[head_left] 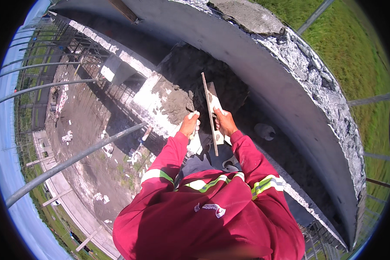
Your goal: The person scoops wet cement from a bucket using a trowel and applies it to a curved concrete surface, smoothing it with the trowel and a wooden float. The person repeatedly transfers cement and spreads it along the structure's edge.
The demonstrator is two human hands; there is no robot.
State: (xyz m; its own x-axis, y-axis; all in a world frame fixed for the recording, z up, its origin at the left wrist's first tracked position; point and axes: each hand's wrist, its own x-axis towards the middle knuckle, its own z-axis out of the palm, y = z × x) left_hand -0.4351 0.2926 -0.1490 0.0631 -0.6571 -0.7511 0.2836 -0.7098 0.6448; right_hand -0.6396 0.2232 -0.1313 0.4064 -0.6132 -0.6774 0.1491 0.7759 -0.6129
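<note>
My right hand (224,121) is closed round the grip of a plastering float (209,110), a long thin board seen nearly edge-on and held upright. To its left, my left hand (190,125) is a fist around what looks like a trowel (190,105); its dark blade shows just beyond the fingers, and the grip is mostly hidden. That blade is at the edge of a heap of wet grey mortar (174,103) on a pale ledge (145,104). More dark mortar (195,65) fills the shaded trough beyond both hands.
A curved concrete wall (286,86) with a rough broken top arcs along the right, grass (333,43) outside it. A pale rounded container (264,131) lies in the trough. Metal pipes (78,162) cross at left, above rubble-strewn ground (86,173) far below.
</note>
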